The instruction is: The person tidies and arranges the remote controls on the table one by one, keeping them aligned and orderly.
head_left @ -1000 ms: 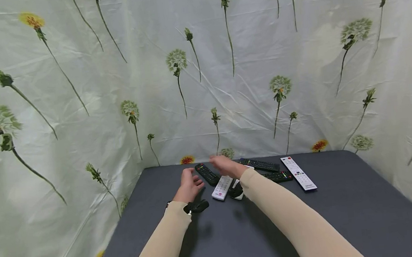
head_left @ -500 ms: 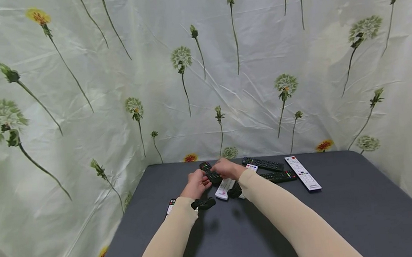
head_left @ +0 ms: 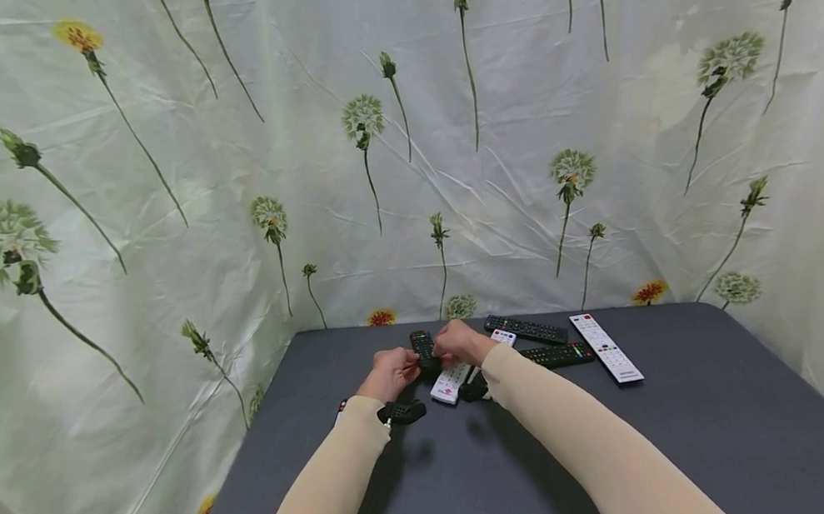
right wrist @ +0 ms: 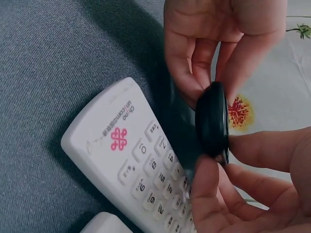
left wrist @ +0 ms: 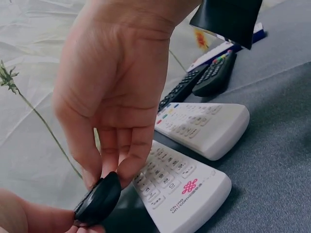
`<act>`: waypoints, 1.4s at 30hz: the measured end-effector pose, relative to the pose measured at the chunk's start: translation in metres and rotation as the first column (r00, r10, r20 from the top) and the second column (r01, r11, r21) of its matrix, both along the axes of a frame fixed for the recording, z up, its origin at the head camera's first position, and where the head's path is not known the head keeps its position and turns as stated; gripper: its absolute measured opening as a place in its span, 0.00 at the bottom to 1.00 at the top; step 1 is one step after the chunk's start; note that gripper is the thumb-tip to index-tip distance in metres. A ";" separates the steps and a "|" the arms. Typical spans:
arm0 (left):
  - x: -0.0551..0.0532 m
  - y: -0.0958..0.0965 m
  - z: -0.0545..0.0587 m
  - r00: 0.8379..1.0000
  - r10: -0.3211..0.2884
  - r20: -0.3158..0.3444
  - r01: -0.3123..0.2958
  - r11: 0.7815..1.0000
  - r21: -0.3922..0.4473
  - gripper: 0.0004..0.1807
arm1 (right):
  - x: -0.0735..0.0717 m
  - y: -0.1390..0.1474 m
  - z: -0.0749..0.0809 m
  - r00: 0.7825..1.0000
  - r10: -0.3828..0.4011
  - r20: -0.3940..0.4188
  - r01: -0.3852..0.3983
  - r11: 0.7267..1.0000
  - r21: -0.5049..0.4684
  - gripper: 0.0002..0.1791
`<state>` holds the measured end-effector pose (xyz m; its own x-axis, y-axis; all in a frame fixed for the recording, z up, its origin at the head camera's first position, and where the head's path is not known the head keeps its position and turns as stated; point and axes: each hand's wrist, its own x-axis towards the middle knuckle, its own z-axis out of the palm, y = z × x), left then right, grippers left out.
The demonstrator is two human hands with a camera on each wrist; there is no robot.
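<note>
A black remote control (head_left: 423,346) is held between my two hands, near the far side of the dark table. My left hand (head_left: 390,370) pinches its left edge. From the other side, the thumb and fingers of my right hand (head_left: 460,341) grip it too. The right wrist view shows the remote (right wrist: 211,121) end-on, with fingertips on both long edges. Just beside it lies a white remote (head_left: 446,386) with a pink logo, its keys facing up. The black remote appears lifted a little off the table.
To the right lie another white remote (head_left: 503,337), partly hidden by my right arm, two black remotes (head_left: 527,329) and a long white remote (head_left: 607,349). A pale remote (head_left: 340,410) shows behind my left sleeve. A flowered curtain (head_left: 400,141) stands behind the table (head_left: 701,427).
My left hand has come right to the black remote and taken hold of its edge. Both hands now hold it, and it has turned from slanted to nearly straight.
</note>
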<state>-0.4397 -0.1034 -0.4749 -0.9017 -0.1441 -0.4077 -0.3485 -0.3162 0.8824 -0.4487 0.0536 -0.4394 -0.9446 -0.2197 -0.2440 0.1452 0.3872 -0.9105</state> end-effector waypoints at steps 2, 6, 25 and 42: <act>0.001 -0.001 0.001 1.000 -0.016 -0.006 0.016 1.000 -0.007 0.19 | 0.000 0.001 0.000 1.000 0.001 0.011 -0.001 1.000 -0.011 0.21; 0.003 -0.003 0.003 0.999 -0.050 -0.014 0.049 0.998 -0.033 0.20 | -0.001 0.001 0.001 1.000 0.005 0.023 -0.004 0.999 -0.043 0.28; 0.018 -0.031 0.016 0.975 -0.190 -0.118 0.176 0.977 -0.121 0.26 | 0.013 -0.006 0.010 0.997 0.076 -0.016 -0.077 0.983 -0.165 0.40; 0.033 -0.063 0.027 0.967 -0.231 -0.106 0.193 0.939 -0.285 0.18 | 0.033 -0.028 0.005 0.985 0.175 -0.016 -0.174 0.958 -0.230 0.47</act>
<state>-0.4072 -0.1667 -0.4480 -0.9672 -0.0312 -0.2520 -0.2524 0.0092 0.9676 -0.4162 0.0260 -0.4342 -0.8857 -0.4312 -0.1718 0.0983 0.1874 -0.9774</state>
